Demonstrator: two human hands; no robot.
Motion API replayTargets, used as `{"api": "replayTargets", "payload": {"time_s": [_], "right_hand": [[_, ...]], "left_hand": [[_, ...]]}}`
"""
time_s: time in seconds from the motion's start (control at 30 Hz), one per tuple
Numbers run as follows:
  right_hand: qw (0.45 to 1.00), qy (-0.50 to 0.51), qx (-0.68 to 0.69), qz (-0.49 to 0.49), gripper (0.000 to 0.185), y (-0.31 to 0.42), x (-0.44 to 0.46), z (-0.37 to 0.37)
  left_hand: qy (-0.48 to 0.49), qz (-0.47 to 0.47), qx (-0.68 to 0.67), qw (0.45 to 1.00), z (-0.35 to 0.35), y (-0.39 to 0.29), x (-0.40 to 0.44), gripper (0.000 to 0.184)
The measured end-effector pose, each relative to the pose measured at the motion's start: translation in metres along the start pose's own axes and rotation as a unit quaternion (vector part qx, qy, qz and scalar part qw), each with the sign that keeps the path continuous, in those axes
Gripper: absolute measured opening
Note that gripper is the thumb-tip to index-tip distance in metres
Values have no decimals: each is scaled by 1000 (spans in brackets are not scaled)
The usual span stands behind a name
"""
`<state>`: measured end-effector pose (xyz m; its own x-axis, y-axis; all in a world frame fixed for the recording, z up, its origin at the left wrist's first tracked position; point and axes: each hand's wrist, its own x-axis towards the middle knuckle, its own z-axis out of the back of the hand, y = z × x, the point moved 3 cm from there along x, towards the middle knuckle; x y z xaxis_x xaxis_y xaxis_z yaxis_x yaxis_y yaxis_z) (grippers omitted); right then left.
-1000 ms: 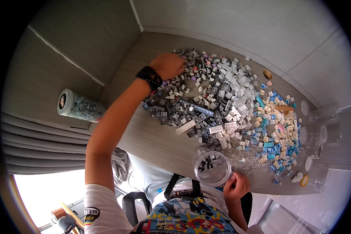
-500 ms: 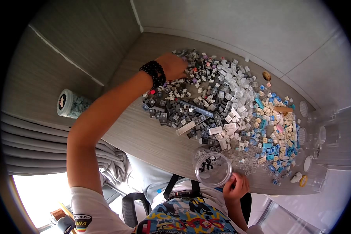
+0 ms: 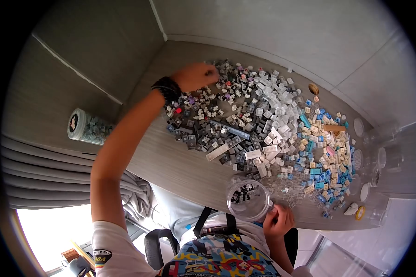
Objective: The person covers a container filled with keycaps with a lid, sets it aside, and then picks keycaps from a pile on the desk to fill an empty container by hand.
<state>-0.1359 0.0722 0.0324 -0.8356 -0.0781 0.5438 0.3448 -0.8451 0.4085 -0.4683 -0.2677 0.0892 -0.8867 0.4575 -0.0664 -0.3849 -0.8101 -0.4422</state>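
Observation:
At the far left of the heap of loose keycaps, my left hand has its fingers curled together, with a dark spot showing at the fingertips. Whatever they pinch is too small to make out. Small black, white and purple pieces lie just below this hand. Near the front table edge, a clear jar leans with its mouth toward me; several black pieces show inside it. My right hand is closed at the jar's rim, thumb and fingers bent; the exact contact is partly hidden.
White and clear keycaps fill the middle, blue and cream ones the right. A lidded jar of pale blue pieces lies at the left. Clear containers stand along the right wall. A brown oval object sits at the back.
My left hand has drawn back a little to the left from the heap, and its fingers show more plainly. The clear jar has shifted slightly left; my right hand has barely moved.

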Motion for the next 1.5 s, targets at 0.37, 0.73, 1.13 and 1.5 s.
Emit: {"api": "replayTargets", "payload": {"time_s": [0.37, 0.73, 1.13, 1.5], "right_hand": [[1000, 8, 8, 0, 11, -2, -4, -1], [1000, 1, 21, -15, 8, 1, -2, 0], [1000, -2, 9, -8, 7, 0, -2, 0], [1000, -6, 21, -4, 8, 1, -1, 1]], "left_hand": [[-95, -36, -843, 528, -13, 17, -63, 26], [-167, 37, -806, 566, -18, 26, -54, 23], [-104, 138, -478, 861, -17, 11, -33, 40], [-120, -36, 149, 981, -40, -34, -9, 32]]}}
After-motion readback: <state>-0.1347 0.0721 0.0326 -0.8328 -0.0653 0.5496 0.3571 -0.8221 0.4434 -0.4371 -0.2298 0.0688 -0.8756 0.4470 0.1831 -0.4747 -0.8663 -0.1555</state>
